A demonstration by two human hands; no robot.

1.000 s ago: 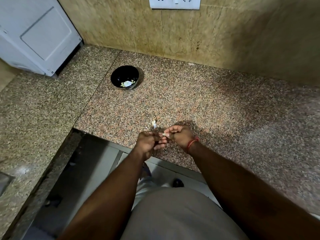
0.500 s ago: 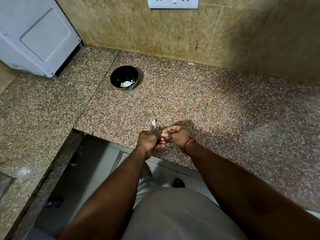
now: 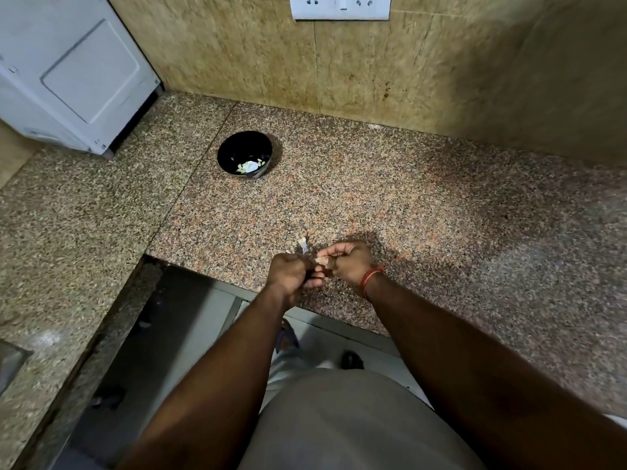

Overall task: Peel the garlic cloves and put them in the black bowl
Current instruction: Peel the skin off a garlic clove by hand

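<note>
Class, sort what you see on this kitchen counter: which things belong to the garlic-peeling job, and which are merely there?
Part of the job:
- garlic clove, pinched between left hand and right hand
- black bowl, holding peeled cloves
- peel scraps on the counter

Merely there:
- wall socket plate
- white appliance
- red wrist thread

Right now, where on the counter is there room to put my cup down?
The widest bare stretch of granite counter lies right of the black bowl, bordered by the wall. It is crowded at the front edge, where both hands work a garlic clove beside peel scraps.
</note>
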